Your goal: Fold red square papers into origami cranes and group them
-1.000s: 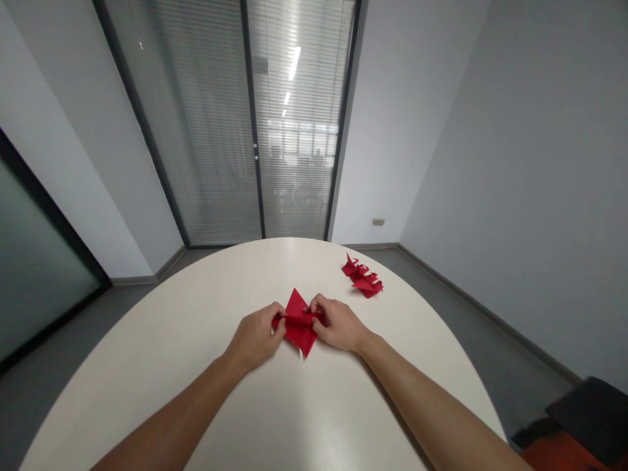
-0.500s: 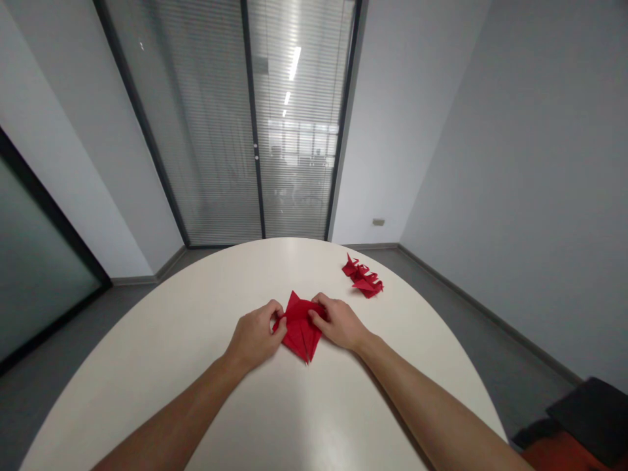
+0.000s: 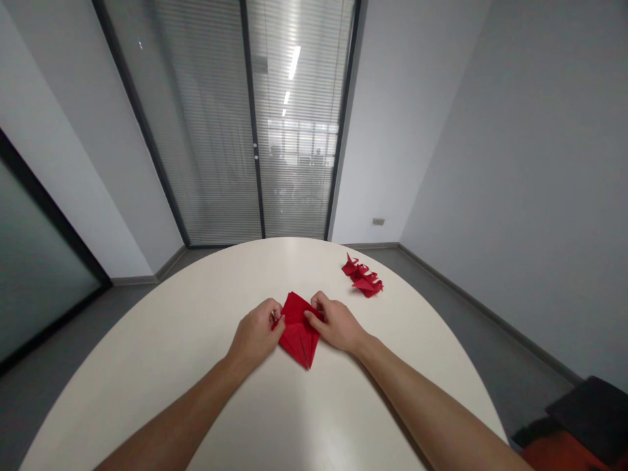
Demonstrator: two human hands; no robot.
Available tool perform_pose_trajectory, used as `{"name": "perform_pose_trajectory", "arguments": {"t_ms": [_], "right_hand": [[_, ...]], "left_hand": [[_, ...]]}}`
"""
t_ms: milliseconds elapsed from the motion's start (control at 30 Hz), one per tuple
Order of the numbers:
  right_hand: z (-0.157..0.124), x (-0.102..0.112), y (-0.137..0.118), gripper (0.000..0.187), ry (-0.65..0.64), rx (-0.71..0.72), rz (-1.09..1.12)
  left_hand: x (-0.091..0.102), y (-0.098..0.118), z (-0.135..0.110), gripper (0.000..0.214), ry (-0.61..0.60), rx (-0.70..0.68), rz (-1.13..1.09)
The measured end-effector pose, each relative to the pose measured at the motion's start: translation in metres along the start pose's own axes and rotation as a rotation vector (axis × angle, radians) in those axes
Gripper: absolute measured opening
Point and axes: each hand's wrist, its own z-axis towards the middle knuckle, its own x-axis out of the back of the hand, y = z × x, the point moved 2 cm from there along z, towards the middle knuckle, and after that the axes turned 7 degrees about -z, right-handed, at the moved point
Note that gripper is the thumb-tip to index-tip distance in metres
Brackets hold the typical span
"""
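Note:
Between my hands, at the middle of the table, is a partly folded sheet of red origami paper, kite-shaped, its point with a centre slit facing me. My left hand pinches the paper's left edge between thumb and fingers. On the opposite edge my right hand is closed, its thumb lying on top of the paper and the fingers curled behind. The undersides of the folds are hidden.
Several folded red paper cranes stand in a row farther back on the right of the round white table. A black and orange object, perhaps a chair, is at the lower right. Glass panels with blinds rise beyond the table.
The paper's upper part has flattened, its far tip now broader, and its near point has come slightly toward me. Both hands have shifted slightly left, keeping hold of its sides.

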Motion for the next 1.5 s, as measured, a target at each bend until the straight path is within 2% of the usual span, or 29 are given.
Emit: {"name": "perform_pose_trajectory", "arguments": {"t_ms": [233, 400, 533, 733, 867, 1000, 1267, 1500], "right_hand": [[0.001, -0.002, -0.001, 0.014, 0.02, -0.028, 0.01], [0.001, 0.0, -0.004, 0.013, 0.019, -0.023, 0.018], [0.001, 0.0, -0.005, 0.016, 0.017, -0.03, 0.043], [0.001, 0.0, -0.004, 0.023, 0.005, -0.032, 0.081], [0.001, 0.0, -0.003, 0.021, -0.007, -0.004, 0.089], [0.002, -0.004, -0.001, 0.016, -0.02, 0.06, 0.081], [0.002, -0.006, 0.0, 0.016, -0.02, 0.099, 0.031], [0.0, -0.006, -0.001, 0.024, -0.019, 0.172, 0.013]], "left_hand": [[0.001, 0.005, -0.002, 0.003, -0.053, 0.021, -0.029], [0.005, 0.011, -0.004, 0.014, -0.068, 0.021, -0.026], [0.003, 0.006, -0.003, 0.022, -0.059, -0.004, -0.03], [0.001, 0.002, -0.002, 0.019, -0.046, 0.04, -0.008], [0.002, 0.003, -0.003, 0.018, -0.049, 0.046, 0.054], [0.0, -0.001, -0.002, 0.018, -0.049, -0.012, 0.086], [-0.004, -0.006, -0.003, 0.017, -0.084, -0.142, 0.16], [-0.004, -0.001, -0.007, 0.041, -0.019, -0.289, 0.221]]}}
